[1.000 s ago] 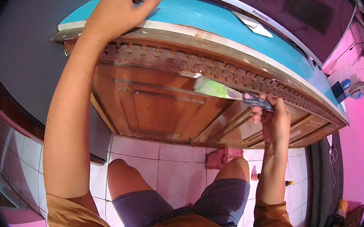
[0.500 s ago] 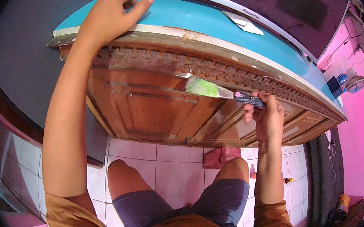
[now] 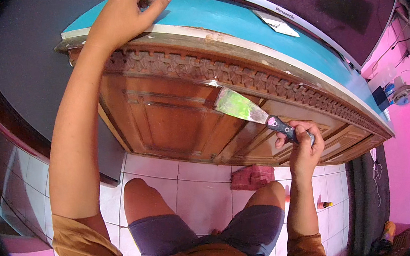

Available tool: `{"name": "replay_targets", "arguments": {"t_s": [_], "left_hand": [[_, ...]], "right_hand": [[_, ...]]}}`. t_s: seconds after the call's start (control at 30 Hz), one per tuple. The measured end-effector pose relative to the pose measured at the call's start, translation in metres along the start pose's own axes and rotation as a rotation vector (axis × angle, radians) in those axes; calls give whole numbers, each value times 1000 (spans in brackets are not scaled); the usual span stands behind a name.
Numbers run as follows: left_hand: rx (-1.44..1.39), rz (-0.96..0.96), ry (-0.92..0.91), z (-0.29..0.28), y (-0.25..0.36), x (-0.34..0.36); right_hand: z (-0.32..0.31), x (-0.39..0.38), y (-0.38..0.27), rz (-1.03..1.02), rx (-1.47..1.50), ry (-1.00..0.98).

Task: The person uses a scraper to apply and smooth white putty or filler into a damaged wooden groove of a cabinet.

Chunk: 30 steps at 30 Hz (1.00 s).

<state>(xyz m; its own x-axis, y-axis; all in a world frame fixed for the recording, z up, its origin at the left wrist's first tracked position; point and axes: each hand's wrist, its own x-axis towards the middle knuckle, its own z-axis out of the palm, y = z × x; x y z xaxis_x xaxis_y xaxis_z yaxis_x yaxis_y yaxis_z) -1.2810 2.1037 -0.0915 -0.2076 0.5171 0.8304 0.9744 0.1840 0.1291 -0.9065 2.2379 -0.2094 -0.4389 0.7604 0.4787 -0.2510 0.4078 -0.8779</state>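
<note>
My right hand [image 3: 305, 143] grips the dark handle of a putty knife [image 3: 243, 108], whose broad blade has bright green and whitish patches. The blade points up and left in front of the brown wooden cabinet [image 3: 162, 127], just below a small white spot [image 3: 213, 83] under the carved trim [image 3: 203, 68]. Whether its edge touches the wood I cannot tell. My left hand [image 3: 126, 16] rests on the cabinet's turquoise top [image 3: 212, 11] at the far left, thumb stretched out, holding nothing visible. Its other fingertips are partly hidden at the picture's upper edge.
A large dark television [image 3: 332, 7] stands along the back of the cabinet top, with a white paper [image 3: 276, 23] before it. On the tiled floor are a reddish block-shaped bundle [image 3: 252, 177] and a small bottle [image 3: 325, 205]. A dark grey panel [image 3: 29, 71] rises at left.
The putty knife has shifted slightly right and down, away from the white spot, and its handle slants more steeply. My right hand's fingers have shifted on the handle. My left hand stays in place.
</note>
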Motion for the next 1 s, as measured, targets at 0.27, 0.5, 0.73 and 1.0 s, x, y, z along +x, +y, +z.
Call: {"name": "replay_targets", "arguments": {"t_s": [0.27,0.5,0.73,1.0], "left_hand": [[-33,-3,-1,6,6,2],[-13,-72,-41,-12,13,4],[-84,-129,-133,-14,16,7],[-19,-33,-20,-2,7,2]], "right_hand": [[15,-4,5,-21,-46,37],[31,-3,-17,-20,-122,75],[21,-2,-15,-32,-181,56],[8,-12,7,-189,-337,147]]}}
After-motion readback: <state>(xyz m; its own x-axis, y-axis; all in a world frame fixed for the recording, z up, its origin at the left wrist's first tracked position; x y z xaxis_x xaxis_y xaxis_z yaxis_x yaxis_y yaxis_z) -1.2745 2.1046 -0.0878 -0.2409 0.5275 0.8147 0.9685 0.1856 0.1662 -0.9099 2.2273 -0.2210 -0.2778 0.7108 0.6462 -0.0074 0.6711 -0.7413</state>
